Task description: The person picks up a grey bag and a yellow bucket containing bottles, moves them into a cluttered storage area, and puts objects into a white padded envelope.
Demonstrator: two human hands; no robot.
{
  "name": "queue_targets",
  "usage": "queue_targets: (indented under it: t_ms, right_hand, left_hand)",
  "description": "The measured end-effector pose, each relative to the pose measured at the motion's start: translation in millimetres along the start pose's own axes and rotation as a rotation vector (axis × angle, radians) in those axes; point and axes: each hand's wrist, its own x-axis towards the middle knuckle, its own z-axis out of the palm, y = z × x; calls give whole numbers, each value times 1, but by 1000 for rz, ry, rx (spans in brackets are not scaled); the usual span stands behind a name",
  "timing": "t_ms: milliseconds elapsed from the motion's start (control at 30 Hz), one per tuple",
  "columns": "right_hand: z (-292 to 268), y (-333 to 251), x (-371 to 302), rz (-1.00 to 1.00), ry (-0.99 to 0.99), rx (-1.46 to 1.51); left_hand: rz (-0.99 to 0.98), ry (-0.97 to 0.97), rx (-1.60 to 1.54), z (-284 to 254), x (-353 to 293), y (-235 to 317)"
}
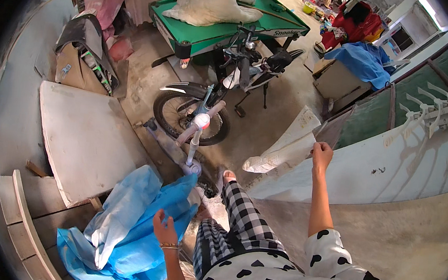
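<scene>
My right hand [321,156] is stretched forward and pinches the upper edge of a white woven sack [285,148]. The sack hangs long and creased beside a low pale wall, and its bottom end bulges near the floor. My left hand [165,229] is raised over a crumpled blue plastic sheet [139,240], with its fingers loosely bent and apart and nothing in them. Whether it touches the sheet I cannot tell. Ahead of my feet stands a pale kick scooter [194,142] with its handlebar up.
A bicycle [241,71] stands beyond the scooter, before a green pool table [207,36] bearing a pale stuffed bag [212,6]. A large white board [86,137] lies on the left. Right are a box under blue cloth [361,61] and a white rack [434,111].
</scene>
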Motion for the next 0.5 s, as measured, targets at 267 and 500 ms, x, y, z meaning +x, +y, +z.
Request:
queue_targets:
  t_ms: [267,500]
  right_hand:
    - [2,29,43,41,68,0]
    - [23,79,82,167,71,-120]
  left_hand:
    - [74,44,-19,-10,31,4]
    - [107,44,-66,10,68,54]
